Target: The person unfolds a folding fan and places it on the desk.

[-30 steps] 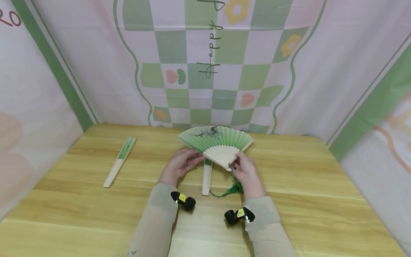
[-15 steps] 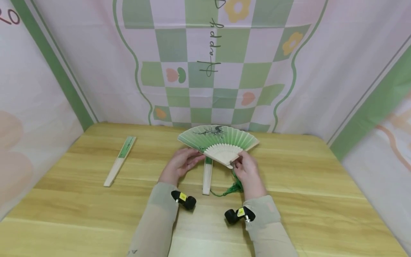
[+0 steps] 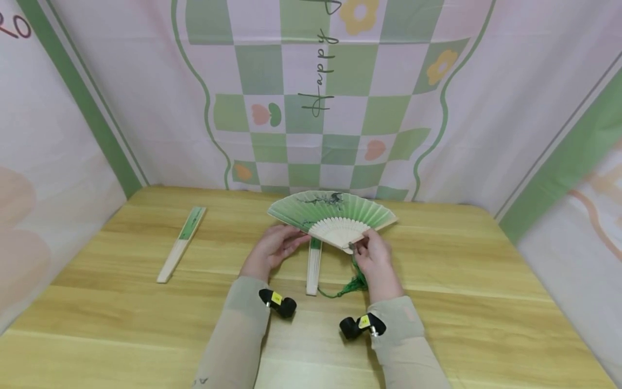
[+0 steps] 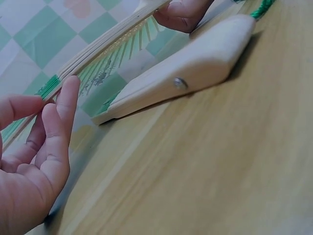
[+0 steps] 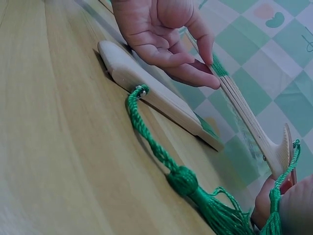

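An unfolded green hand fan (image 3: 335,212) with pale ribs and a dark branch print is held above the table between both hands. My left hand (image 3: 274,247) pinches its left outer rib; in the left wrist view thumb and fingertips (image 4: 71,90) meet on that rib. My right hand (image 3: 374,258) grips the fan near its pivot end, partly hidden by a green tassel in the right wrist view. Under the spread fan, a folded fan (image 3: 313,273) lies on the table, its far end covered. A green tassel (image 5: 183,182) is tied to this folded fan's near end.
Another folded fan (image 3: 180,247), green at its far end, lies at the left of the wooden table (image 3: 461,324). A checkered curtain (image 3: 301,81) hangs behind the table's back edge. More curtains stand at both sides.
The held fan has spread wider, its right edge moving rightward past my right hand. The pivot end has risen slightly. My left hand and the folded fans stay put.
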`<state>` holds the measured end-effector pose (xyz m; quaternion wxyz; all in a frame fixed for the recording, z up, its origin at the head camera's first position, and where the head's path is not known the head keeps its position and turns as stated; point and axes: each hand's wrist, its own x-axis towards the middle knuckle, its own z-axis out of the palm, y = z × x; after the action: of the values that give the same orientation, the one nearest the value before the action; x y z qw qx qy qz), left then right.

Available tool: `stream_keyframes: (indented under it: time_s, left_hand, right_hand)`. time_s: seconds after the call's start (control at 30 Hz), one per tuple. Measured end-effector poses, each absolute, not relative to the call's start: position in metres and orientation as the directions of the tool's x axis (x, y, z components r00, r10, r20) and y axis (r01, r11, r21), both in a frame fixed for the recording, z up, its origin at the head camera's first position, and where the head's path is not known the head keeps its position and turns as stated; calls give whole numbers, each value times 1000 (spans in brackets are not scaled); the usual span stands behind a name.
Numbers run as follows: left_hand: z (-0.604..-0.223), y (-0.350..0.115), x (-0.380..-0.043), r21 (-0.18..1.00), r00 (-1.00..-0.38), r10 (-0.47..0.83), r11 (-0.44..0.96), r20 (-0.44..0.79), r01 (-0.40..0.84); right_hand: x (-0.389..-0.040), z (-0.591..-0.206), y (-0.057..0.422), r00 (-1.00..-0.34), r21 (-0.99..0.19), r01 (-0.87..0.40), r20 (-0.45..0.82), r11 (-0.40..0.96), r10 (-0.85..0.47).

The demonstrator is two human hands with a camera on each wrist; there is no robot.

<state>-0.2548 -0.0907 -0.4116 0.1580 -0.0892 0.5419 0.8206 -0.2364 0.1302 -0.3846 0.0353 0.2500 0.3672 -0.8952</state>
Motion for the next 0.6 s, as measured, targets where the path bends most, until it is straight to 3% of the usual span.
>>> stream_keyframes:
  time_s: [0.6]
  left_hand:
    - [-412, -92, -256, 863, -940, 153, -373, -304, -340]
  right_hand:
    - [-234, -384, 132, -864, -627, 208, -477, -751, 159]
